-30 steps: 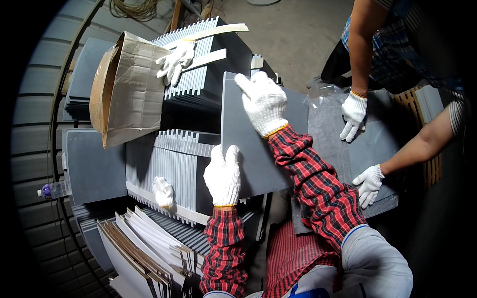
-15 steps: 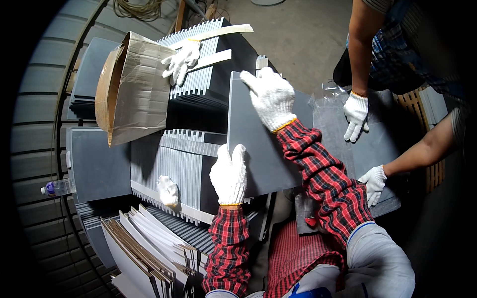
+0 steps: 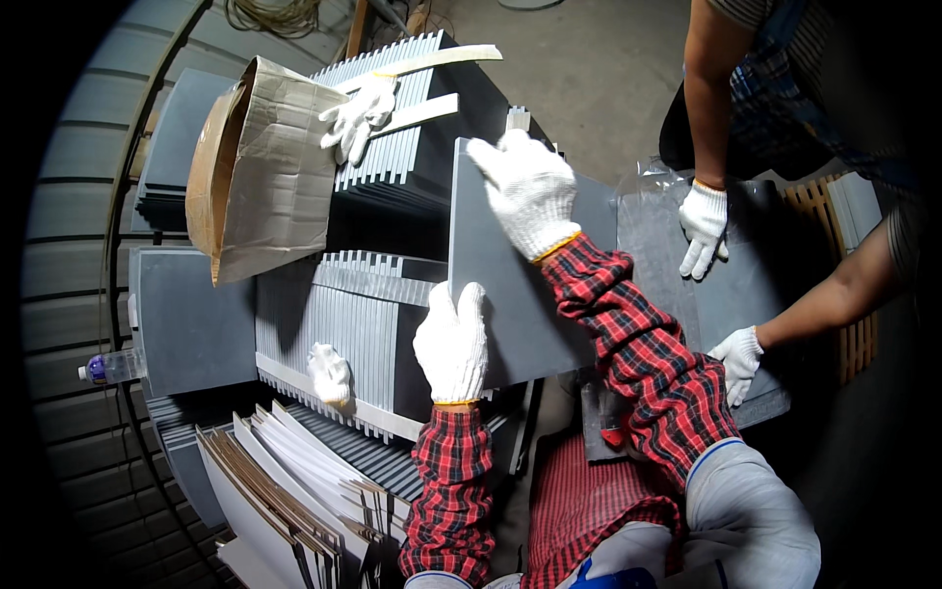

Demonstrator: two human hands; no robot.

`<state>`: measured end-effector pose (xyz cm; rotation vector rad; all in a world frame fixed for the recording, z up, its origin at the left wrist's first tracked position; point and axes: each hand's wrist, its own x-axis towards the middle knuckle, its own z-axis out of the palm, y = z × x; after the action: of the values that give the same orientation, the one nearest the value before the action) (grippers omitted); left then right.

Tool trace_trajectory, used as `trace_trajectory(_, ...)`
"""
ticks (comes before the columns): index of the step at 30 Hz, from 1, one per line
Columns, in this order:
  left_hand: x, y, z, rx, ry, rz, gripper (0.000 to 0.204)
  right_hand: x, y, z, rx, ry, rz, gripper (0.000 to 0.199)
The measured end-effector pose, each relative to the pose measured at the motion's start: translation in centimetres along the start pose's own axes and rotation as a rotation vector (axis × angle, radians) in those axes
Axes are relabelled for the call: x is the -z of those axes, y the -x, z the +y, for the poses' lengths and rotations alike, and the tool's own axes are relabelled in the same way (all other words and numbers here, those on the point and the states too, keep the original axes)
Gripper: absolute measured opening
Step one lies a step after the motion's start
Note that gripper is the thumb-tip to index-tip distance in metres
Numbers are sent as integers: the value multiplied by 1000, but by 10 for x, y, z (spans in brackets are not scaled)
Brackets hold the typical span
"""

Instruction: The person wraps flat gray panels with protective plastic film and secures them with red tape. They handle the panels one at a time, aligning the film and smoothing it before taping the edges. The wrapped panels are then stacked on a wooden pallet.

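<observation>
A flat grey panel (image 3: 525, 304) stands tilted in front of me, held at its edges. Both my hands wear white knit gloves with yellow cuffs. My left hand (image 3: 451, 341) grips the panel's near left edge, thumb against its face. Higher up, my right hand (image 3: 530, 191) reaches across the face, its fingers closed over the far top edge; the fingertips are hidden behind it. Left of the panel sits a row of upright grey panels (image 3: 363, 319), with a pale strip across them and a crumpled white glove (image 3: 329, 373) on top.
At right, a co-worker's gloved hands (image 3: 703, 231) rest on another grey panel (image 3: 721, 304) with clear film by it. An open cardboard box (image 3: 280, 167) and white gloves (image 3: 363, 118) lie on stacked panels behind. Cardboard sheets (image 3: 294, 501) stand lower left; a plastic bottle (image 3: 113, 368) lies beyond.
My right hand has shifted very slightly left and up with the panel's top edge. My left hand and the co-worker's hands stay nearly where they were.
</observation>
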<state>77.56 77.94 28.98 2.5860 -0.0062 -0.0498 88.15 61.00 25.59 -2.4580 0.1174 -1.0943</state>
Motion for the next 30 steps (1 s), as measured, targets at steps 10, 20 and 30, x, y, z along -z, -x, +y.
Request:
trace_trajectory(10,-1,3,2,-61,-33,39,37,5,0,9,8,30,-28,14)
trace_trajectory(20,2,5,22,63,65,0,38,59,45,93,-507,123,-464,24)
trace_trajectory(30,-17,8,-11,90,-365,101,42,79,16,-171,-262,-831,-745,30)
